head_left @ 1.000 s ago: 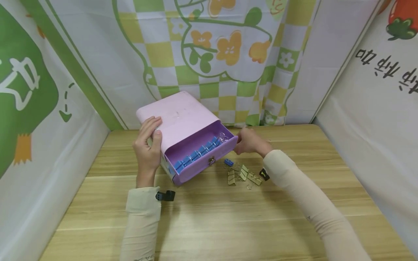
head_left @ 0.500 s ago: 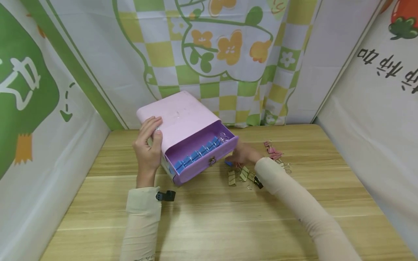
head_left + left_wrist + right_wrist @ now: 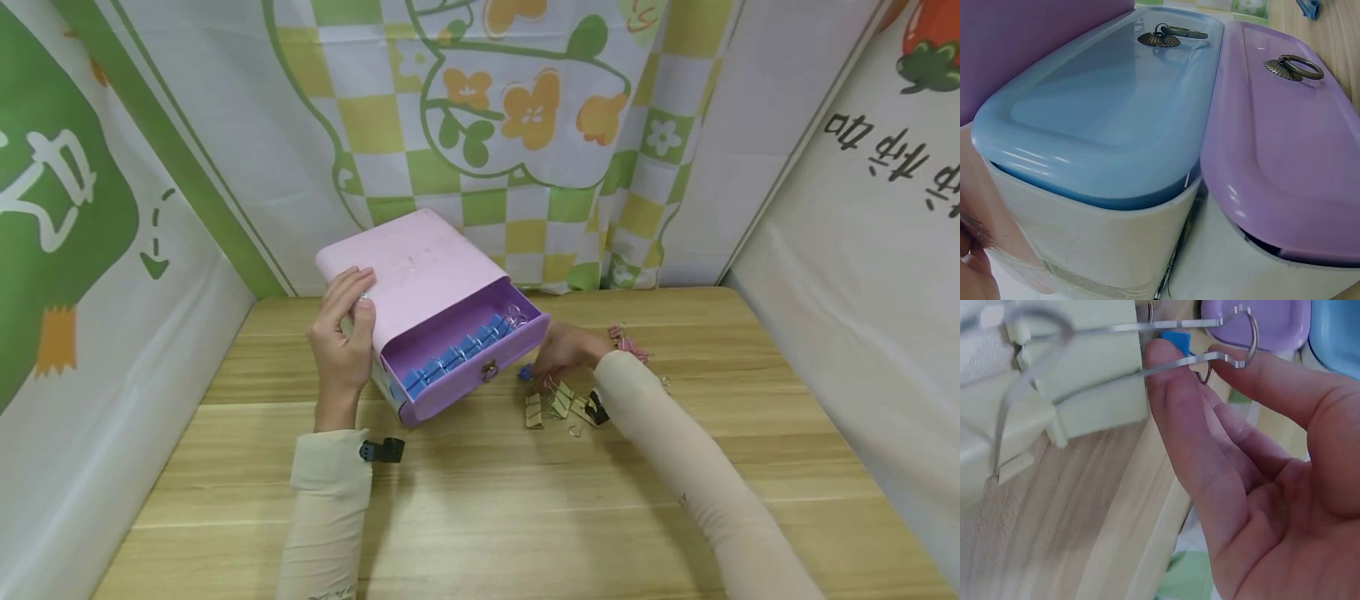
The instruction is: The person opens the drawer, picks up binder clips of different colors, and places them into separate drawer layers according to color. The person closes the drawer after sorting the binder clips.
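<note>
Honestly, you look a good way through the blues: a row of blue clips [image 3: 453,358] sits in the open purple drawer [image 3: 457,383], while your left hand [image 3: 341,329] rests with a relaxed grip on the pink box [image 3: 420,258]. One loose blue clip [image 3: 526,372] is outside, right at the fingertips of your right hand [image 3: 568,350], though I can't tell if that grip is pinching it or just touching. Pale yellow clips [image 3: 533,411] and pink clips [image 3: 634,351] lie on the counter [image 3: 480,517] too, so plenty's left if those count.
</note>
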`<action>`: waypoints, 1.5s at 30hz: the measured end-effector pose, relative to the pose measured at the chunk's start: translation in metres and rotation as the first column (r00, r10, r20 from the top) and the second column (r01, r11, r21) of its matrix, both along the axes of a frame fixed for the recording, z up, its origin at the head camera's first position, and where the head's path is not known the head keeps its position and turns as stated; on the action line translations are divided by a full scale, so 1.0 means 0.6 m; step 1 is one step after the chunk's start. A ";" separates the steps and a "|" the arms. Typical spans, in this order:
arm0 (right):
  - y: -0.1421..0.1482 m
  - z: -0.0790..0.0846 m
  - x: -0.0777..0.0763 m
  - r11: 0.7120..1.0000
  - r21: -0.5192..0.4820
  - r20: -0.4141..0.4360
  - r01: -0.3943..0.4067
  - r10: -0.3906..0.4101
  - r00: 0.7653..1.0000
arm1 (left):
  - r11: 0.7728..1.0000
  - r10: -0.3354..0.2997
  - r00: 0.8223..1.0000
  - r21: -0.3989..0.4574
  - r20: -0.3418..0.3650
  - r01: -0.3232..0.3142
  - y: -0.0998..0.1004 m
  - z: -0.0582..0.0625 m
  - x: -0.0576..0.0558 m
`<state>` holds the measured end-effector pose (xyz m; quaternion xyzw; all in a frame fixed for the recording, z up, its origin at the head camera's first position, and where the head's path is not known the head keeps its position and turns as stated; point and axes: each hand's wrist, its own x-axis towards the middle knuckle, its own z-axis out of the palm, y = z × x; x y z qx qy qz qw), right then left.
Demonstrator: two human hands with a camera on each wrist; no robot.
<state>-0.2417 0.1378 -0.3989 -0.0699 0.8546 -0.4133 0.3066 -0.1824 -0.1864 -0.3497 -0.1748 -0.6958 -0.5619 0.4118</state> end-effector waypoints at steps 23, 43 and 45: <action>0.065 0.078 -0.031 0.922 -0.280 0.131 0.266 -0.238 0.962 | 1.000 -0.004 1.000 0.009 -0.016 0.005 0.004 -0.002 -0.001; 0.051 0.249 -0.009 0.944 -0.281 -0.023 0.171 -0.185 0.982 | 1.000 0.013 1.000 -0.014 -0.028 -0.014 -0.023 -0.046 -0.044; 0.039 0.255 -0.003 0.949 -0.286 -0.034 0.134 -0.150 0.988 | 1.000 0.016 1.000 -0.014 -0.025 -0.016 -0.024 -0.048 -0.045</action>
